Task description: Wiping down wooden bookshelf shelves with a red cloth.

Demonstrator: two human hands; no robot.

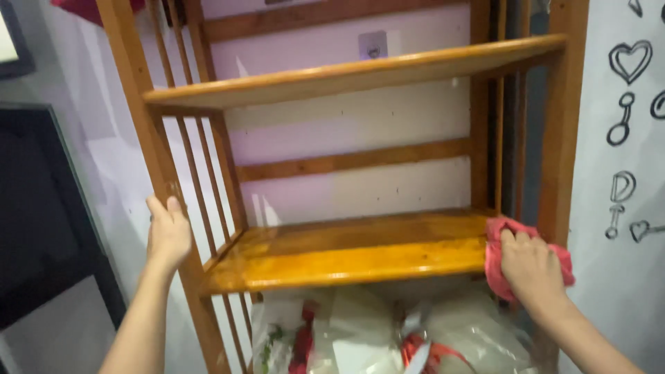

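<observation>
A wooden shelf rack stands against a pale wall. My left hand [168, 232] grips its front left post [142, 131] at the height of the lower shelf [346, 253]. My right hand [532, 266] presses a pink-red cloth [493, 260] against the right end of that shelf's front edge, beside the right post [557, 138]. The shelf board looks glossy and bare. Above it, the upper shelf [360, 69] is bare too.
Clear plastic bags with white and red contents [360, 332] sit under the lower shelf. A dark panel [41, 221] stands at the left. A white surface with black doodles [627, 138] is at the right. A small hook plate [373, 44] is on the wall.
</observation>
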